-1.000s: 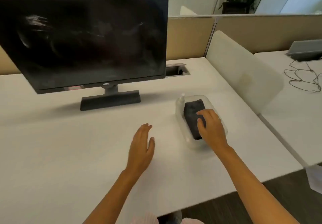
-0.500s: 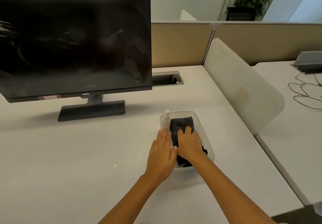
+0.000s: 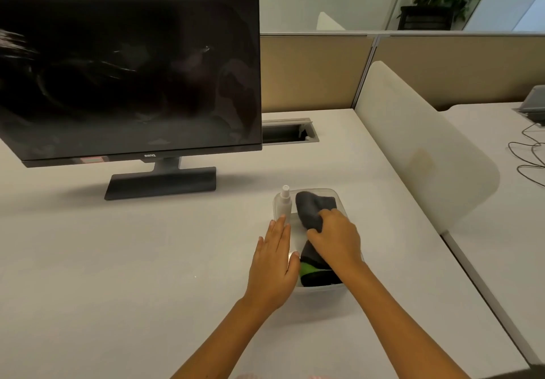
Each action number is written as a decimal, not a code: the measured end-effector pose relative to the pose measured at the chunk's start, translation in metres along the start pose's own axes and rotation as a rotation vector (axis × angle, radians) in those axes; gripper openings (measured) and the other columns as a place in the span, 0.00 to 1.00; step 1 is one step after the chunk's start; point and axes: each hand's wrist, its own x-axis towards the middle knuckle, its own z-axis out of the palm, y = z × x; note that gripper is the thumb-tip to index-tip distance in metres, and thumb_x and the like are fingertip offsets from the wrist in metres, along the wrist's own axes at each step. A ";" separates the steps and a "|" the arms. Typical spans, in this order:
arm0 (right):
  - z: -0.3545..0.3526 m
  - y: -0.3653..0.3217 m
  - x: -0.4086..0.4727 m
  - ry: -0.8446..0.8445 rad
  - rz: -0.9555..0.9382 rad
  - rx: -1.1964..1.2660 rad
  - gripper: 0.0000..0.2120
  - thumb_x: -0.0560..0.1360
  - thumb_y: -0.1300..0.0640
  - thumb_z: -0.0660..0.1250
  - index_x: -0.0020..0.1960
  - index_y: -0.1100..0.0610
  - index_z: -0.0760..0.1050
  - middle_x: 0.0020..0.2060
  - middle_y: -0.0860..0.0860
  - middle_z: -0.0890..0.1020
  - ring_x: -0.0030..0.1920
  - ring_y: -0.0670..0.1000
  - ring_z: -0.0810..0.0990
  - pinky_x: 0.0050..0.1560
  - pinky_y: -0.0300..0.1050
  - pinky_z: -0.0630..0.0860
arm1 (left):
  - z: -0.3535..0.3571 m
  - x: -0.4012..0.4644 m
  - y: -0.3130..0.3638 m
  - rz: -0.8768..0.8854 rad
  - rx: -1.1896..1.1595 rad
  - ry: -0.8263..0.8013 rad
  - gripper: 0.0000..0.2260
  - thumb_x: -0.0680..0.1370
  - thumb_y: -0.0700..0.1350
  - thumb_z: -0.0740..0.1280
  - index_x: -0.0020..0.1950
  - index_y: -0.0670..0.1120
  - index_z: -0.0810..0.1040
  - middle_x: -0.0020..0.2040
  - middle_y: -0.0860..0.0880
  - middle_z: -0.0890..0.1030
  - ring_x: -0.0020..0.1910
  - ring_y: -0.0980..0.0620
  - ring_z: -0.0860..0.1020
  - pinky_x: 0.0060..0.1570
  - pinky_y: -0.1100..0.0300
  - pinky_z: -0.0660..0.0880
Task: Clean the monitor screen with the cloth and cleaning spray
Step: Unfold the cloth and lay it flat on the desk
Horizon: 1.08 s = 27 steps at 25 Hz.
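A black monitor [image 3: 129, 69] with a smeared dark screen stands on the white desk at the left. In front of it to the right sits a clear plastic tray [image 3: 343, 201] holding a small white spray bottle [image 3: 285, 201] and a dark grey cloth [image 3: 314, 207]. My right hand [image 3: 334, 238] grips the cloth, its upper end bunched and raised in the tray. A green and dark piece [image 3: 312, 274] lies under it at the near end. My left hand [image 3: 275, 256] lies flat, fingers together, against the tray's left side, fingertips just below the bottle.
A white rounded divider panel [image 3: 418, 148] stands right of the tray. Behind the monitor's right edge is a cable slot [image 3: 289, 132] in the desk. Beige partitions [image 3: 312, 72] run along the back. Cables [image 3: 530, 157] lie on the neighbouring desk.
My left hand moved right from the bare desk to the tray's side. My right hand went from lying on the flat cloth to gripping and bunching it up.
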 end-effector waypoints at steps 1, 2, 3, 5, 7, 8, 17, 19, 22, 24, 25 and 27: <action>-0.007 -0.002 -0.001 0.061 0.026 0.052 0.11 0.74 0.53 0.66 0.53 0.58 0.75 0.48 0.54 0.79 0.43 0.51 0.77 0.40 0.39 0.72 | 0.001 0.000 0.000 0.009 0.008 0.004 0.25 0.80 0.54 0.50 0.76 0.56 0.44 0.71 0.65 0.38 0.71 0.65 0.37 0.66 0.66 0.34; -0.016 -0.004 0.000 0.132 0.056 0.099 0.12 0.74 0.53 0.66 0.54 0.58 0.75 0.47 0.54 0.79 0.41 0.50 0.76 0.39 0.40 0.72 | 0.001 0.000 -0.001 0.017 0.014 0.006 0.25 0.80 0.54 0.49 0.76 0.55 0.45 0.72 0.65 0.38 0.72 0.64 0.37 0.66 0.66 0.34; -0.025 -0.006 0.000 0.201 0.084 0.139 0.12 0.73 0.53 0.67 0.54 0.58 0.75 0.47 0.53 0.78 0.40 0.49 0.74 0.38 0.40 0.71 | 0.001 0.001 -0.001 0.022 0.013 0.004 0.25 0.80 0.55 0.48 0.76 0.55 0.45 0.72 0.65 0.38 0.72 0.63 0.37 0.67 0.66 0.34; -0.045 -0.009 0.003 0.312 0.112 0.208 0.12 0.72 0.54 0.67 0.53 0.58 0.76 0.45 0.52 0.77 0.39 0.49 0.73 0.37 0.39 0.68 | -0.002 0.001 -0.002 0.039 0.009 -0.004 0.24 0.81 0.56 0.47 0.75 0.56 0.43 0.72 0.64 0.39 0.72 0.63 0.38 0.68 0.65 0.35; -0.068 -0.014 0.005 0.383 0.098 0.296 0.10 0.71 0.55 0.68 0.51 0.57 0.76 0.43 0.49 0.76 0.38 0.48 0.73 0.34 0.34 0.65 | -0.009 -0.003 0.003 0.047 -0.040 0.016 0.23 0.81 0.57 0.49 0.74 0.59 0.45 0.73 0.63 0.44 0.73 0.63 0.43 0.69 0.66 0.39; -0.079 -0.016 0.005 0.400 0.079 0.359 0.09 0.71 0.55 0.68 0.50 0.56 0.77 0.41 0.48 0.76 0.37 0.47 0.73 0.33 0.32 0.64 | -0.015 -0.004 0.008 0.030 -0.121 0.057 0.22 0.80 0.57 0.50 0.74 0.59 0.49 0.74 0.61 0.50 0.73 0.63 0.48 0.69 0.69 0.45; -0.105 -0.073 -0.029 -0.231 0.004 1.207 0.10 0.69 0.58 0.71 0.50 0.51 0.81 0.45 0.51 0.85 0.46 0.53 0.83 0.45 0.48 0.82 | -0.109 0.026 0.042 -0.311 -1.461 0.024 0.22 0.72 0.60 0.65 0.62 0.49 0.75 0.56 0.47 0.82 0.55 0.47 0.80 0.47 0.55 0.78; -0.091 -0.085 -0.037 -0.342 -0.001 1.281 0.12 0.71 0.51 0.72 0.53 0.50 0.81 0.50 0.51 0.84 0.50 0.52 0.83 0.48 0.49 0.81 | -0.112 0.021 0.033 -0.322 -1.500 0.069 0.23 0.72 0.58 0.67 0.62 0.46 0.76 0.57 0.43 0.82 0.56 0.44 0.80 0.49 0.53 0.78; -0.072 -0.098 -0.042 -0.440 -0.001 1.280 0.16 0.69 0.40 0.66 0.55 0.41 0.79 0.53 0.44 0.83 0.52 0.45 0.82 0.48 0.44 0.81 | -0.116 0.010 0.012 -0.378 -1.530 0.162 0.23 0.73 0.56 0.67 0.63 0.45 0.76 0.58 0.42 0.81 0.57 0.43 0.79 0.51 0.50 0.77; -0.061 -0.103 -0.042 -0.526 0.022 1.233 0.16 0.71 0.42 0.64 0.58 0.36 0.75 0.52 0.40 0.82 0.53 0.43 0.81 0.46 0.43 0.81 | -0.121 0.001 -0.003 -0.417 -1.457 0.221 0.22 0.74 0.56 0.66 0.62 0.44 0.75 0.56 0.42 0.81 0.55 0.43 0.80 0.51 0.48 0.78; -0.056 -0.105 -0.043 -0.587 0.044 1.213 0.17 0.72 0.44 0.65 0.61 0.35 0.72 0.53 0.41 0.82 0.53 0.45 0.81 0.47 0.44 0.81 | -0.123 -0.003 -0.009 -0.437 -1.390 0.253 0.22 0.74 0.57 0.65 0.61 0.44 0.75 0.54 0.42 0.82 0.52 0.43 0.81 0.47 0.49 0.79; -0.043 -0.110 -0.048 -0.693 0.072 1.190 0.19 0.75 0.52 0.67 0.63 0.36 0.71 0.53 0.47 0.83 0.54 0.48 0.81 0.48 0.44 0.81 | -0.131 -0.016 -0.024 -0.484 -1.251 0.329 0.22 0.72 0.59 0.65 0.57 0.45 0.76 0.48 0.44 0.83 0.45 0.47 0.83 0.38 0.55 0.80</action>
